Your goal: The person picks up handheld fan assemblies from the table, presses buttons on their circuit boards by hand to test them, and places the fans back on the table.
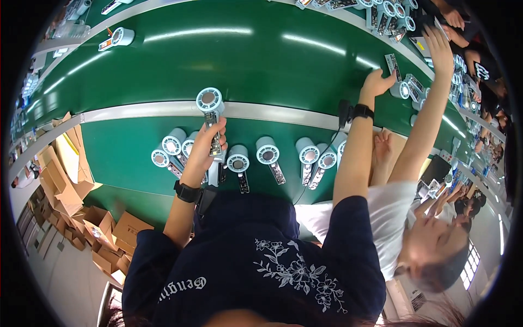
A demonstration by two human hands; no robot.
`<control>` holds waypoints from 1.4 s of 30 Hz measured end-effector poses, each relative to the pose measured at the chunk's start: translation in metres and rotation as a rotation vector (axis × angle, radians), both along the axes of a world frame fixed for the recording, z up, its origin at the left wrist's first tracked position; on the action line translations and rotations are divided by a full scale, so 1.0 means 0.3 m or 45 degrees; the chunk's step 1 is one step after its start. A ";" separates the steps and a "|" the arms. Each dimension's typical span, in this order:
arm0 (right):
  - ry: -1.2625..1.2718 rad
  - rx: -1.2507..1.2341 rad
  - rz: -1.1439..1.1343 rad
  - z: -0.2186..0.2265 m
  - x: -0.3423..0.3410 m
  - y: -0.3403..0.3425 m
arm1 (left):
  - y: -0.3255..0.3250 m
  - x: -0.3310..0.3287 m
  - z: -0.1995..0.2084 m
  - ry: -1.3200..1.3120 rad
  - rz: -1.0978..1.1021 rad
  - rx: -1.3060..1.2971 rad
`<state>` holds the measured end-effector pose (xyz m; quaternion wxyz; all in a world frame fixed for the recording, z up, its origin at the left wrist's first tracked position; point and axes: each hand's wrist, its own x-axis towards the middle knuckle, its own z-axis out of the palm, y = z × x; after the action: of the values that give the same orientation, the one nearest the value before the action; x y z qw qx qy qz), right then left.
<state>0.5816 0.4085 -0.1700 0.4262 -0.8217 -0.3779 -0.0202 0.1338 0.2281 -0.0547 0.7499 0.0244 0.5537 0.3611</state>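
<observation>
Upright in my left hand (208,143) is a light-blue handheld fan (209,99), its round head up and the circuit board on its handle bare. My fingers are wrapped round that handle, above the near bench. My right hand (378,83) reaches far right over the green surface, thumb and fingers apart. Its fingertips are at the edge of another bare-board fan (402,89); whether they touch it I cannot tell. On the near bench lie several similar fans, among them one in front of me (238,159) and one right of it (267,151).
A metal rail (272,111) divides the near bench from the long green surface. A lone fan (122,37) lies far left. At right, a co-worker in white stretches an arm (440,54) past mine. Cardboard boxes (131,231) stand lower left; a thin black cable (318,163) crosses the bench.
</observation>
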 end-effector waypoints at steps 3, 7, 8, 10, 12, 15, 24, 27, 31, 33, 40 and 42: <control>-0.053 -0.057 -0.018 0.007 0.060 0.064 | 0.013 0.030 0.022 0.033 -0.011 0.031; 0.104 -0.385 -0.155 0.073 0.125 0.142 | 0.005 0.047 0.030 0.061 -0.038 0.073; 0.212 -0.535 -0.186 0.089 0.144 0.152 | 0.003 0.051 0.024 0.056 -0.047 0.079; 0.325 -0.673 -0.225 0.106 0.157 0.140 | 0.005 0.057 0.015 0.051 -0.065 0.095; 0.193 -0.910 -0.031 0.113 0.118 0.094 | -0.009 0.063 0.015 0.035 -0.056 0.096; -0.195 -1.037 0.116 0.150 -0.107 -0.067 | -0.066 0.051 0.030 0.042 0.007 0.073; 0.107 -0.348 -0.483 -0.019 -0.115 -0.166 | -0.193 0.076 0.143 -0.027 0.232 0.010; 0.626 -0.676 0.119 -0.047 0.542 -0.173 | -0.191 0.086 0.215 -0.203 0.082 0.094; 1.886 -0.138 0.073 0.127 0.010 -0.156 | -0.383 0.006 0.297 -0.140 0.185 0.187; 2.119 -0.069 0.192 0.235 -0.093 -0.194 | -0.438 -0.017 0.334 -0.264 0.103 0.276; 2.151 -0.075 1.077 0.887 -0.834 -0.824 | -0.676 -0.170 0.464 -0.260 0.247 0.614; 2.131 -0.131 1.260 0.946 -0.924 -0.985 | -0.723 -0.206 0.491 -0.301 0.238 0.686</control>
<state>0.3043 0.1130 0.1137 0.4808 -0.3362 -0.2558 0.7684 0.0721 0.0112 0.0927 0.7391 0.1292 0.3468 0.5627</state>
